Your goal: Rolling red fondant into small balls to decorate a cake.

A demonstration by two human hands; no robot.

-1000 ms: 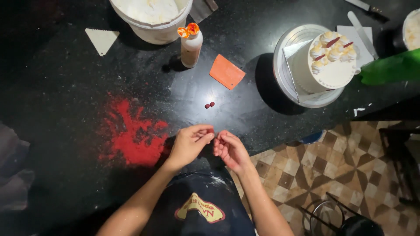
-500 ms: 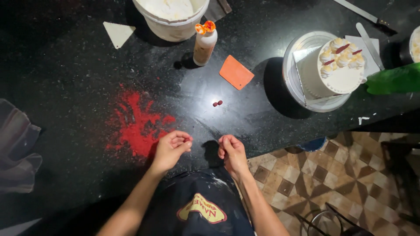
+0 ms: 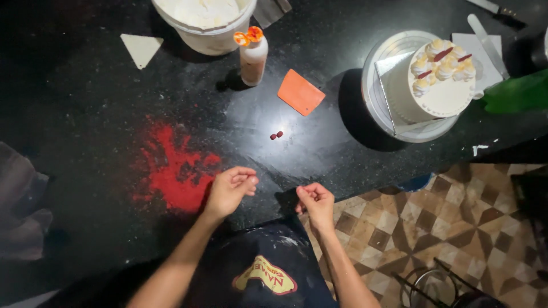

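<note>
My left hand [image 3: 229, 188] hovers at the near edge of the black counter [image 3: 85, 114], fingers curled with the tips pinched together and nothing visible in them. My right hand [image 3: 314, 203] is a loose fist just past the counter edge, a hand's width from the left. A smear of red powder [image 3: 177, 171] lies on the counter beside my left hand. Two tiny red balls [image 3: 276, 136] sit a little beyond both hands. Further back right, a white cake [image 3: 439, 80] with cream swirls and red strips stands on a round turntable [image 3: 374, 108].
An orange scraper [image 3: 301, 91], a bottle with an orange cap [image 3: 252, 54], a white tub of cream [image 3: 205, 23] and a cream triangle [image 3: 141, 48] lie at the back. Far right are a green object [image 3: 516, 94] and a palette knife [image 3: 488, 37]. A grey cloth [image 3: 23, 205] hangs left.
My hands, close together a second ago, have drawn apart and come back toward my body. The counter objects have not moved.
</note>
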